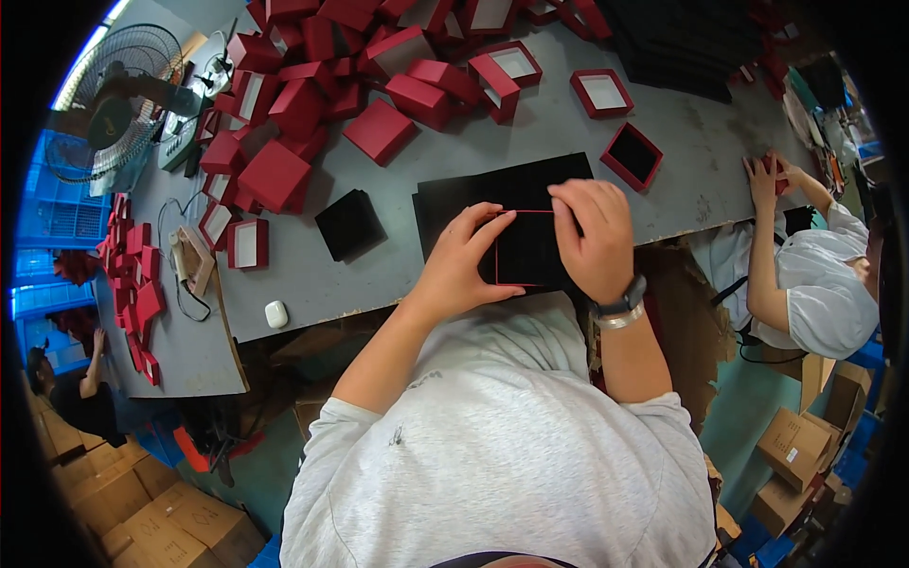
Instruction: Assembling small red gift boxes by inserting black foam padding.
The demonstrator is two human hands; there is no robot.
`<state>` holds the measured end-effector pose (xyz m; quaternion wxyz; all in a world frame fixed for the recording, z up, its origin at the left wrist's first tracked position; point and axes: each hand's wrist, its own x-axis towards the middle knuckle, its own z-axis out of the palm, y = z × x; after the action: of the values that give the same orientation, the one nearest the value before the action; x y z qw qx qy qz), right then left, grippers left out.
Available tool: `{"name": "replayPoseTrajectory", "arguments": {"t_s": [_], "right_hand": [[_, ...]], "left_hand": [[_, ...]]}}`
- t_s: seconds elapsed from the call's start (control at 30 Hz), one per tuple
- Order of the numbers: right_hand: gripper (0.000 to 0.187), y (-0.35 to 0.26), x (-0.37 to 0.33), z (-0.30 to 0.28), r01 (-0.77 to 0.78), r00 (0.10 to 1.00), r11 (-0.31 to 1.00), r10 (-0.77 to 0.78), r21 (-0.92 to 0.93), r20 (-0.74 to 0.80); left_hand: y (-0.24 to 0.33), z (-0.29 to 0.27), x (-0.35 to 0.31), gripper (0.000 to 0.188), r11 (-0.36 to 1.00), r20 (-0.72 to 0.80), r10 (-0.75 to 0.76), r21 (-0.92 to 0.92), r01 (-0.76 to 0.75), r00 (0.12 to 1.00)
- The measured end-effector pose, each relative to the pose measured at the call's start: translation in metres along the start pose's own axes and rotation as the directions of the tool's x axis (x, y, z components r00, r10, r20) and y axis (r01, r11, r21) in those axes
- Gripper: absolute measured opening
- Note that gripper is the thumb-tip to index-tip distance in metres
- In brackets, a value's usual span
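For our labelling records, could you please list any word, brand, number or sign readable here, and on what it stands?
No text is clear enough to quote.
Carton at right: dark marks, white label; too small.
Carton at lower left: dark marks, too blurred.
Fan: hub emblem, too small.
Red boxes, red-edged box at left hand: no lettering visible.

Left hand [462, 257] forms a wide C, thumb [499, 292] apart. Right hand [598, 241] arched, fingers [589, 195] curled. Both forearms [381, 352] angle inward.

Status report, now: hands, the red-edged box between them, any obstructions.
Left hand gripping black-lined, red-edged rectangular box; right hand at its right side. Box held over flat black sheets. Red rectangular boxes heaped beyond, not blocking.
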<state>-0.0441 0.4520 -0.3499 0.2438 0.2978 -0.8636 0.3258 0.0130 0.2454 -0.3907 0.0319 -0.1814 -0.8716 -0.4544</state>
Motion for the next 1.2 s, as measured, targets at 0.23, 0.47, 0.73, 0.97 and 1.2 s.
{"name": "replayPoseTrajectory", "arguments": {"t_s": [0.23, 0.47, 0.73, 0.97, 1.2], "right_hand": [[0.064, -0.016, -0.067, -0.035, -0.031, 0.872, 0.966, 0.152, -0.257, 0.466], [0.043, -0.018, -0.068, -0.033, 0.069, 0.930, 0.970, 0.021, -0.232, 0.367], [0.051, -0.022, -0.055, -0.028, -0.093, 0.912, 0.988, 0.135, -0.124, 0.388], [0.070, -0.029, -0.048, -0.011, -0.066, 0.866, 0.945, 0.214, -0.321, 0.452], [0.030, -0.028, -0.074, -0.008, 0.134, 0.937, 0.971, -0.059, -0.197, 0.345]], "left_hand": [[-0.001, 0.004, 0.004, 0.090, 0.996, -0.015, 0.059, 0.075, -0.058, 0.998], [0.001, 0.000, 0.003, 0.083, 0.946, -0.031, 0.129, 0.302, -0.114, 0.991], [0.007, -0.007, 0.011, 0.079, 0.916, 0.063, 0.171, 0.357, -0.182, 0.983], [0.010, -0.004, 0.012, 0.081, 0.943, 0.074, 0.107, 0.308, -0.124, 0.992], [0.004, -0.001, 0.005, 0.088, 0.957, 0.005, 0.093, 0.275, -0.091, 0.996]]}}
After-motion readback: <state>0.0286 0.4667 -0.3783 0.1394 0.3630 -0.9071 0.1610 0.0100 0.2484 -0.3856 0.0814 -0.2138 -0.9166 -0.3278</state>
